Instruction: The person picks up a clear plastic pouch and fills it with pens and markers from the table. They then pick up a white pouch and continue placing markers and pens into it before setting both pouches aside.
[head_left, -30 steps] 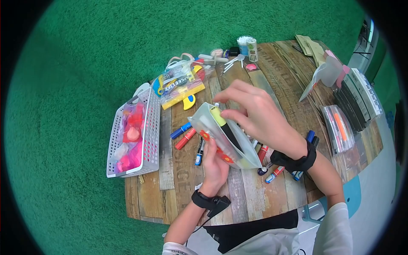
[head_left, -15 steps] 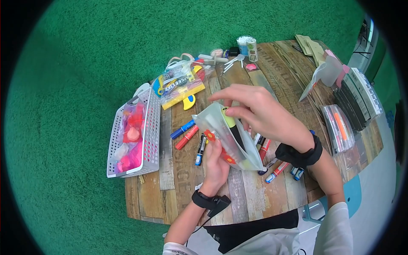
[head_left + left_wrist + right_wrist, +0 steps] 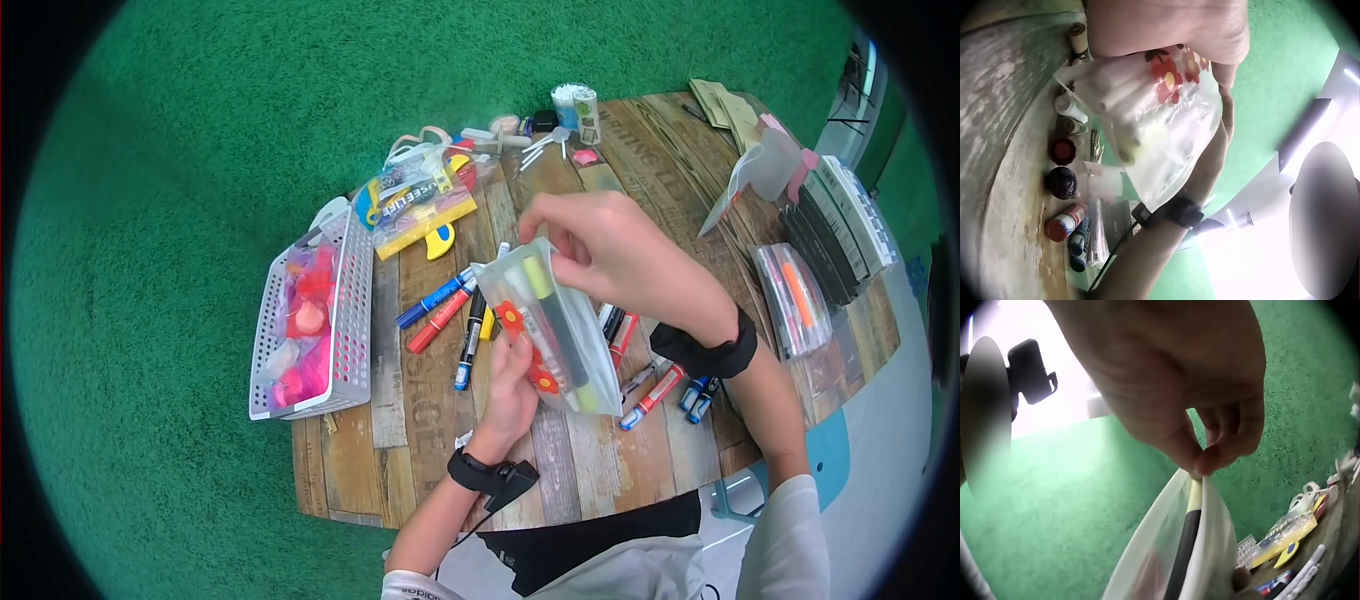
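My left hand [image 3: 508, 400] holds a translucent pouch [image 3: 592, 345] with red flowers from below, its thumb along the front. Inside the pouch lies a yellow-green and black marker [image 3: 556, 318], slanting lengthwise beside paler pens. My right hand [image 3: 625, 245] is at the pouch's upper end, thumb and fingertips pinching its rim. In the right wrist view, the marker's pale end [image 3: 1195, 495] sits directly beneath those fingertips. Seen from the left wrist, the flowered pouch side [image 3: 1172, 137] bulges over the pens within.
Blue [image 3: 432, 302] and red markers [image 3: 440, 320] lie left of the pouch; more markers [image 3: 652, 398] lie to its right. A white basket [image 3: 350, 310] of pink items stands at the left edge. Cotton swabs [image 3: 572, 105], a clear pen case [image 3: 795, 300] and dark boxes [image 3: 830, 245] sit farther out.
The yellow-green and black marker has slid deeper into the pouch. My right fingers have moved from the marker's end to the pouch's rim, and the pouch has tilted more upright.
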`<control>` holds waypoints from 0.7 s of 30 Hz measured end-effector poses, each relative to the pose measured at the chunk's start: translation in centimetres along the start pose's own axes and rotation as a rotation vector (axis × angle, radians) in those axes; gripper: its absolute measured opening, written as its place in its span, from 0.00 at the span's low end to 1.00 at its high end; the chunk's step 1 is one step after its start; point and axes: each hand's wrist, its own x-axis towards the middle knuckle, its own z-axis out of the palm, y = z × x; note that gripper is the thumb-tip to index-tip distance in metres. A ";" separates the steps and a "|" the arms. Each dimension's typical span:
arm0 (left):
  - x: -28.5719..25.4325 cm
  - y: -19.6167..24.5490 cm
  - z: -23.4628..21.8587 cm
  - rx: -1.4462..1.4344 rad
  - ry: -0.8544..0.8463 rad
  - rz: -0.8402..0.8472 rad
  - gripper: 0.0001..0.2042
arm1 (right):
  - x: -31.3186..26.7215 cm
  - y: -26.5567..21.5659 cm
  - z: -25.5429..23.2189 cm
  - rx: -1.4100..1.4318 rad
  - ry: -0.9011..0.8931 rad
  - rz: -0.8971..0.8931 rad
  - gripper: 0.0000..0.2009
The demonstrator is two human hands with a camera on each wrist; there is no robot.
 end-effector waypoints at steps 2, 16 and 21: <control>0.1 -0.1 0.1 -0.005 0.021 0.005 0.25 | -0.1 -0.4 0.8 -0.095 0.112 -0.048 0.12; 0.7 0.8 0.5 -0.172 0.148 0.062 0.23 | -1.3 0.0 4.3 -0.079 0.048 -0.113 0.08; 0.3 1.1 0.6 -0.015 0.107 0.096 0.23 | -1.3 -0.6 4.3 -0.028 -0.022 0.002 0.10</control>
